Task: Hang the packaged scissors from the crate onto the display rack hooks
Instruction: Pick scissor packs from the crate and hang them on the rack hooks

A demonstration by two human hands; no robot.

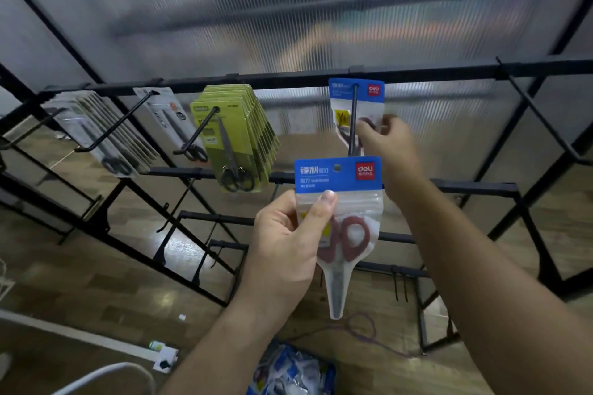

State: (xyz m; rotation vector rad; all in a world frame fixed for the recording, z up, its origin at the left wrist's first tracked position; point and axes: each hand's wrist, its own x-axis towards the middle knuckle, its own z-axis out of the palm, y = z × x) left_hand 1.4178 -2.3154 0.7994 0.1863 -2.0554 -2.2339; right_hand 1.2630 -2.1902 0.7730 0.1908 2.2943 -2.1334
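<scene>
The left hand (pixel 285 244) holds a packet of red-handled scissors (pixel 340 179) at the middle of the view. Its grip is closed on the clear bag just under the blue header, thumb across the front and fingers behind, with the blades pointing to 6 o'clock. The punched hole in the header is free of any hook.

At 12 o'clock from it, a second blue packet (pixel 369 90) hangs far back on a long black hook (pixel 354 112) near the rack's top bar (pixel 288 77). The right hand (pixel 391 144) reaches in from 4 o'clock and its grip pinches this hung packet at its right edge, though the fingers are blurred. The hook's tip sits just above the held packet's header, and the right forearm crosses close beside that packet.

Toward 10 o'clock hangs a thick stack of yellow-green packets (pixel 231 138). Further along at 9 o'clock come a white packet (pixel 167 115) and a row of grey ones (pixel 96 131), each on its own hook. A bare hook (pixel 539 115) juts out at 2 o'clock.

At 6 o'clock, by the bottom edge, lies a heap of more blue packets (pixel 288 372), and I cannot tell what holds them. A purple cord (pixel 362 324) lies on the floor just above it.
</scene>
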